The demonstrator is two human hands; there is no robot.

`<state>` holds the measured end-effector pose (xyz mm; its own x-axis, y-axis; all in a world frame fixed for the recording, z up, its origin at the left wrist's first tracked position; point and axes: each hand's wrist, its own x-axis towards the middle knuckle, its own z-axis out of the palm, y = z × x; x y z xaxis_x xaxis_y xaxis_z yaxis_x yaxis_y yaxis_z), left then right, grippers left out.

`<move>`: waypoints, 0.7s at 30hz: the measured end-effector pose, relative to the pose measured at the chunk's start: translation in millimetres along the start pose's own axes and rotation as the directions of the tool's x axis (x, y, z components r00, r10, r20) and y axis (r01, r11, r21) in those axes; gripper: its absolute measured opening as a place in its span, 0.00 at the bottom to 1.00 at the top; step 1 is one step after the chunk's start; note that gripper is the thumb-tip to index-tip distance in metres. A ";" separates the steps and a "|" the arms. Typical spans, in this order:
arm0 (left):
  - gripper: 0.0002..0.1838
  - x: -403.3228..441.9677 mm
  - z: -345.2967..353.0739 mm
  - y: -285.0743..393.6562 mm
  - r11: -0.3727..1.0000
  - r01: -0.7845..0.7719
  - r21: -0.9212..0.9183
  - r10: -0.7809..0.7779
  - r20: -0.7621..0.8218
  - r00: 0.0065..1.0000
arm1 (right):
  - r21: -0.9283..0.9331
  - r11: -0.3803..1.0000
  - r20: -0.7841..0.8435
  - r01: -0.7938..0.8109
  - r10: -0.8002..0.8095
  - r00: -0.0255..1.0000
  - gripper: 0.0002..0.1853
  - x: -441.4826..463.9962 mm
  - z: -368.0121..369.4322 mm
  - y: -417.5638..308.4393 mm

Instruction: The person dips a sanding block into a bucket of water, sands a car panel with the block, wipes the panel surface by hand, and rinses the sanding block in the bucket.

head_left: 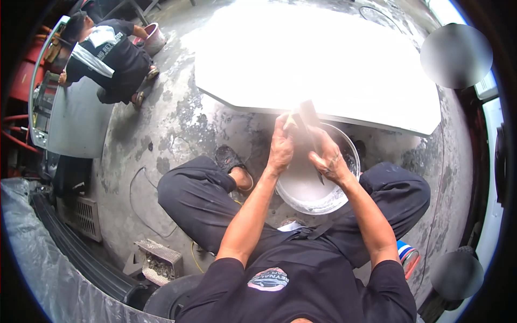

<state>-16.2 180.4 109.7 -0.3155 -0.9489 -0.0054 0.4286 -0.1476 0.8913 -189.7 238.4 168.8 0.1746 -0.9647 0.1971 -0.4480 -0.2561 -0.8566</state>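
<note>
Above a round white bucket (312,202) of cloudy whitish liquid, my two hands are close together. My left hand (280,149) is closed around a small yellowish piece (291,120), partly washed out by glare. A thin, flat grey-brown piece (309,116) is gripped in my right hand (329,159); it is blurred, and a dark narrow end shows below the fingers. Just beyond the hands lies a large white panel (318,64), overexposed, its near edge overlapping the bucket's far side.
At the upper left a person (110,59) bends beside a grey panel (81,118), one arm toward a pinkish bucket (154,40). A dusty metal box (161,261) is at the lower left. By my right leg is a blue-and-red can (408,255). A thin cable (132,196) lies on the floor.
</note>
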 end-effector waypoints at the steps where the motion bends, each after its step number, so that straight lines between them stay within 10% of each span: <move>1: 0.36 2.6 -2.1 -4.3 0.999 -0.003 -0.047 0.003 0.007 1.000 | 0.001 1.000 0.001 0.002 -0.002 1.000 0.37 -1.1 3.1 1.5; 10: 0.43 8.4 -12.4 -6.1 0.995 -0.083 0.058 0.082 0.021 0.996 | -0.141 0.989 -0.078 0.045 -0.057 0.995 0.37 -2.9 24.6 7.8; 19: 0.50 7.7 -25.6 8.4 0.992 -0.038 0.122 0.021 0.134 0.991 | 0.227 0.957 0.026 -0.181 0.180 0.983 0.36 5.5 6.9 1.1; 21: 0.53 5.9 -23.4 10.6 0.984 -0.044 0.170 0.032 0.076 0.997 | -0.145 0.987 0.029 0.062 -0.059 0.998 0.36 8.5 1.5 1.7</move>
<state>6.3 166.7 108.5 -0.3655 -0.9291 0.0574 0.2921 -0.0559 0.9548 -187.6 229.9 168.3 0.2258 -0.9459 0.2331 -0.5590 -0.3217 -0.7642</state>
